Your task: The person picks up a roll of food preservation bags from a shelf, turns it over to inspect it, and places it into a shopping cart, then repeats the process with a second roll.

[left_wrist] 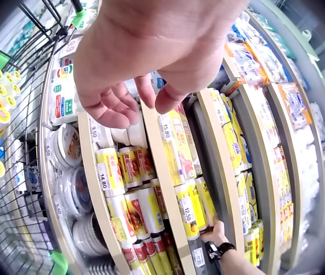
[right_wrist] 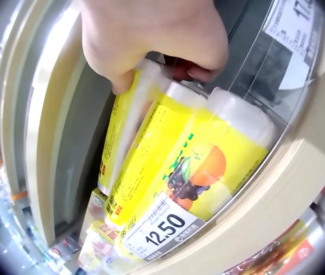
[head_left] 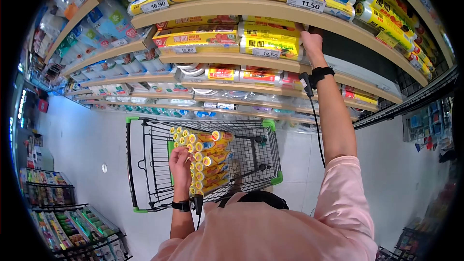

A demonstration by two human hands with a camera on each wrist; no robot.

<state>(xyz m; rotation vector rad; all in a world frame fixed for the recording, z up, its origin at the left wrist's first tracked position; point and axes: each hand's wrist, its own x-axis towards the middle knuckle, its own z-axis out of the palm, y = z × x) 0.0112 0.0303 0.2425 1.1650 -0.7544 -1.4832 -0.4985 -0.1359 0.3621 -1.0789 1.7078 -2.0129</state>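
My right hand (head_left: 313,44) reaches into the shelf at the end of the yellow rolls (head_left: 270,47) above the 12.50 tag. In the right wrist view, that hand (right_wrist: 156,37) pinches the end of the rearmost yellow roll (right_wrist: 116,129), its thumb on one side; two more rolls lie in front, the nearest (right_wrist: 208,154) printed with fruit. Some fingertips are hidden behind the rolls. Over the cart, my left hand (head_left: 180,165) hangs near the stacked yellow-capped rolls (head_left: 208,160). Its fingers are loosely bent and hold nothing in the left wrist view, where the hand (left_wrist: 151,48) fills the top.
The wire cart (head_left: 251,174) with green corners stands below the shelves. Boxes (head_left: 193,38) lie left of the 12.50 rolls, and a dark shelf surface (head_left: 353,60) extends to their right. A wooden shelf edge (head_left: 232,7) runs above my right hand. More racks (head_left: 72,232) stand at lower left.
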